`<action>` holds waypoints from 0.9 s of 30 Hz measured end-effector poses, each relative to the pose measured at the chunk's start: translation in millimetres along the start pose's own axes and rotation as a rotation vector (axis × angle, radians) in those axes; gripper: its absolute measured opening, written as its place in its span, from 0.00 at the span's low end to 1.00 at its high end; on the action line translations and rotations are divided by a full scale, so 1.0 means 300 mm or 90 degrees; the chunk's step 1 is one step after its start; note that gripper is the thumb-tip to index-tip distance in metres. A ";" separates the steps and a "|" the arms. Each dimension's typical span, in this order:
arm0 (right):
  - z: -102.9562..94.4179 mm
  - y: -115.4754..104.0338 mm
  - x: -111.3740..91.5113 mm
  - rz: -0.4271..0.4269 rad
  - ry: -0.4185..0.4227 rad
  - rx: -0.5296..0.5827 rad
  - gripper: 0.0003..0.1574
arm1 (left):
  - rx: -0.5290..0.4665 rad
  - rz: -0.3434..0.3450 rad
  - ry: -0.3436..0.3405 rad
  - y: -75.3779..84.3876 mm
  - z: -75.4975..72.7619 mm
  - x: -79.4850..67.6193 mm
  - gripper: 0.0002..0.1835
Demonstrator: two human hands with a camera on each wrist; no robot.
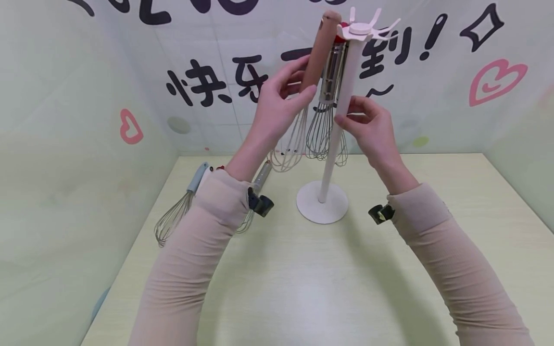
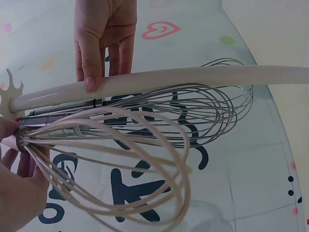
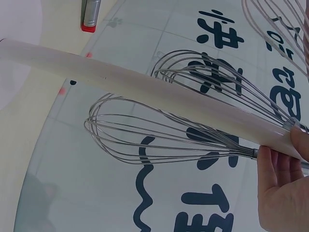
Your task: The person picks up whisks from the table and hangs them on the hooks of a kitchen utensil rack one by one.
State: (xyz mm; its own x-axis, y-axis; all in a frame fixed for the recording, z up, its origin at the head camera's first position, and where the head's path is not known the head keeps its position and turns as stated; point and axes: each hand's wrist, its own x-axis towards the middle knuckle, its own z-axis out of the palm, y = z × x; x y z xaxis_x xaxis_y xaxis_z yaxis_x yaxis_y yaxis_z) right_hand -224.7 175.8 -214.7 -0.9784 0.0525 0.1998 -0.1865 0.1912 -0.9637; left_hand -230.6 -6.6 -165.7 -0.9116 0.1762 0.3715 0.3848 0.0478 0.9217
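My left hand [image 1: 279, 98] grips the brownish-pink handle of a whisk [image 1: 319, 57], held upright beside the hooked top [image 1: 361, 30] of a white stand. Pale wire loops [image 2: 164, 193] of this whisk hang down below the fingers. With thumb and fingers my right hand [image 1: 374, 125] pinches the stand's pole [image 1: 331, 158], which leans a little in the head view. Two metal whisks hang at the stand; one has a shiny handle [image 1: 331, 72] with a red end. Their wire heads [image 3: 169, 130] show on both sides of the pole in the right wrist view.
On the table [image 1: 303, 288] to the left lies a whisk with a blue handle [image 1: 197, 178]. Another whisk with a metal handle [image 1: 261, 177] lies partly behind my left forearm. The stand's round white base [image 1: 322, 211] is near the back wall, a printed curtain [image 1: 242, 125].
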 end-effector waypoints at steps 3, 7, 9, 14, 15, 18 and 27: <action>0.000 0.001 0.000 0.001 0.000 0.001 0.24 | -0.014 -0.006 0.008 -0.010 0.002 0.003 0.26; 0.000 0.001 0.000 -0.001 0.000 0.008 0.24 | -0.025 -0.002 0.018 -0.021 0.003 0.006 0.25; 0.001 0.002 0.000 -0.003 0.000 0.011 0.24 | -0.023 0.006 0.022 -0.025 0.003 0.005 0.25; 0.002 0.002 0.001 -0.007 0.000 0.015 0.24 | -0.015 0.031 0.021 -0.031 0.003 -0.001 0.26; 0.002 0.002 0.001 -0.008 0.000 0.016 0.23 | -0.014 0.032 0.020 -0.031 0.003 -0.001 0.26; 0.002 0.003 0.002 -0.008 0.001 0.019 0.23 | -0.009 0.037 0.017 -0.033 0.001 -0.001 0.27; 0.002 0.002 0.001 -0.002 0.001 0.010 0.24 | -0.003 0.013 0.009 0.000 -0.006 -0.013 0.27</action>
State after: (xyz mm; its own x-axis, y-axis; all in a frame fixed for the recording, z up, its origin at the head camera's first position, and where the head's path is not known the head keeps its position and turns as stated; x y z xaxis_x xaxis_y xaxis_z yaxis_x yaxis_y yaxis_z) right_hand -225.2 175.5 -215.3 -0.9775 0.0537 0.2039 -0.1917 0.1764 -0.9655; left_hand -227.3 -9.0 -167.0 -0.9057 0.1636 0.3911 0.4021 0.0391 0.9148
